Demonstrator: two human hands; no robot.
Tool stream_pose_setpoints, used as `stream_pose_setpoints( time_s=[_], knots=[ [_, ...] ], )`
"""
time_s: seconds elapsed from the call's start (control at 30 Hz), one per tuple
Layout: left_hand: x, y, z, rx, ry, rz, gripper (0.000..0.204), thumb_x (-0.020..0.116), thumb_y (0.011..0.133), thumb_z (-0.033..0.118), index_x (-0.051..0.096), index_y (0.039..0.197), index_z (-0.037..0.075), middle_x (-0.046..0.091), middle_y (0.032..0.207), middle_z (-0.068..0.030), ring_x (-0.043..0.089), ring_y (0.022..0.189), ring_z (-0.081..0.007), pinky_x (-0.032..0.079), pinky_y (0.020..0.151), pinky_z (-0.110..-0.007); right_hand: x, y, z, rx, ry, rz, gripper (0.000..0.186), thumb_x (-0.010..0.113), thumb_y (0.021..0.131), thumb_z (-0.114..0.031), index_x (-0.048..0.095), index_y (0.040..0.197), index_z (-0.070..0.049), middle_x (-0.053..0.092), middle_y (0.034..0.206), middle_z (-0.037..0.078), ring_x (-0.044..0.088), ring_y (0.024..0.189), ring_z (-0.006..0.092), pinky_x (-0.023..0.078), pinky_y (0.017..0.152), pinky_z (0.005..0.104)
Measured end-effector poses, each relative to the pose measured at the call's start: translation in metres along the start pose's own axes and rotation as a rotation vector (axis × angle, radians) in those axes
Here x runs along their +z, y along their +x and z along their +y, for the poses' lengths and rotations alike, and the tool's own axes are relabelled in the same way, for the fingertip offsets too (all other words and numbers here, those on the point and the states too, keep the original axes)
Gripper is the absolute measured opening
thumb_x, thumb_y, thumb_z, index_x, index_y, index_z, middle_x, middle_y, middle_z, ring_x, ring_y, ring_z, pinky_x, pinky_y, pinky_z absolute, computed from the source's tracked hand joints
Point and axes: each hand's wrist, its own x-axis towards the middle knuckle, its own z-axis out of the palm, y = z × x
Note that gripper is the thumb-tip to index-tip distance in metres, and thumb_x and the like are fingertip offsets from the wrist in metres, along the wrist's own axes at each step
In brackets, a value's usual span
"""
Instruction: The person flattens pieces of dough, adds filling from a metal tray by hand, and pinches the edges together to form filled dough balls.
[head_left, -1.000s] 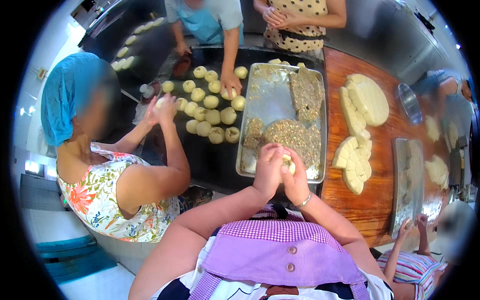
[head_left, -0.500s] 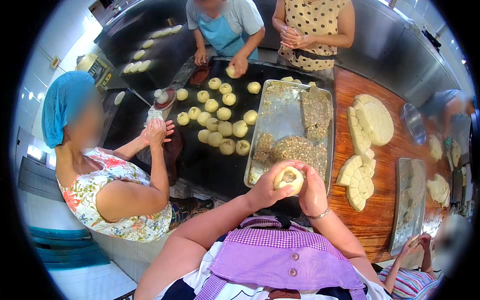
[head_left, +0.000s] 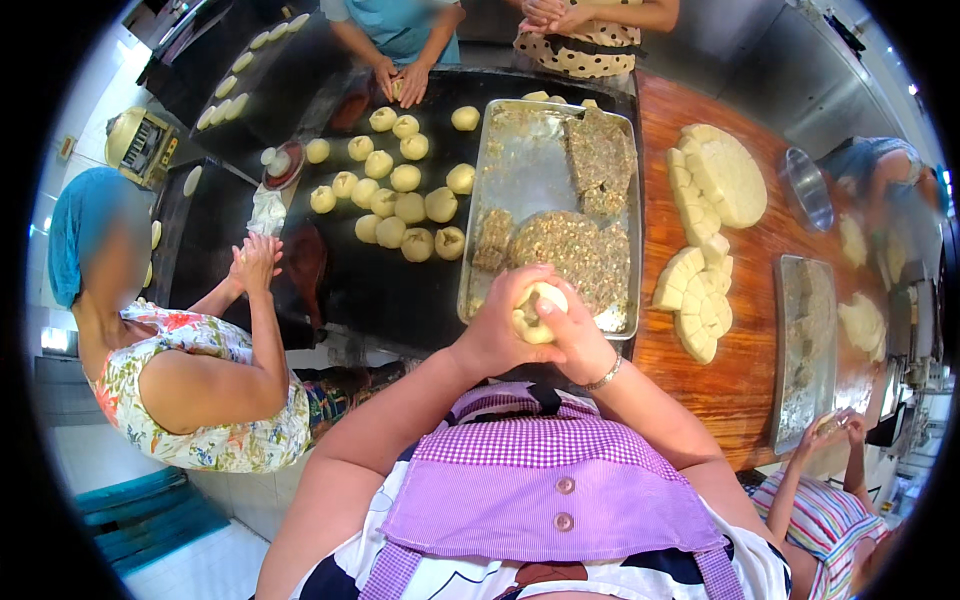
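A pale dough ball (head_left: 548,294) with an open hollow in its top sits between my two hands, in front of my apron. My left hand (head_left: 497,328) cups it from the left, fingers wrapped around its far side. From the right, my right hand (head_left: 583,343) grips it, with the thumb over the rim of the hollow. Filling inside the hollow shows only partly. Just beyond my hands lies a metal tray (head_left: 515,150) with a brown, chunky filling (head_left: 572,248) in slabs and a mound.
Several filled dough balls (head_left: 409,207) stand on the black tabletop left of the tray. Cut dough pieces (head_left: 703,300) and a dough slab (head_left: 735,180) lie on the wooden board (head_left: 740,395), near a metal bowl (head_left: 806,187). Co-workers stand left, opposite and right; one's hands (head_left: 257,262) are at left.
My fingers have closed further around the dough ball, and my right thumb has moved onto its opening. The view has shifted; the co-worker opposite now has both hands on a dough ball.
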Motion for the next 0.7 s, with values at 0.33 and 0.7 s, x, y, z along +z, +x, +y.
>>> stream_pose_setpoints(
  time_s=[0.33,0.7],
  knots=[
    [-0.012,0.003,0.017,0.135,0.349,-0.127,0.069,0.079,0.073,0.042,0.053,0.127,0.007,0.058,0.125,-0.0108,0.041,0.134,-0.0338,0.019,0.114,-0.052,-0.017,-0.012,-0.016,0.26,0.568,-0.305,0.055,0.052,0.098,-0.046,0.043,0.134,-0.005,0.058,0.119,0.013,0.064,0.101,0.0226,0.059,0.074,0.0313],
    [-0.008,-0.002,0.058,0.242,0.397,-0.284,0.068,0.076,0.076,0.033,0.048,0.132,0.005,0.052,0.135,-0.015,0.041,0.136,-0.0333,0.019,0.115,-0.053,0.002,-0.036,-0.04,0.201,0.591,-0.312,0.064,0.031,0.102,-0.055,0.041,0.137,-0.003,0.051,0.133,0.013,0.052,0.124,0.0228,0.044,0.103,0.0353]
  ],
)
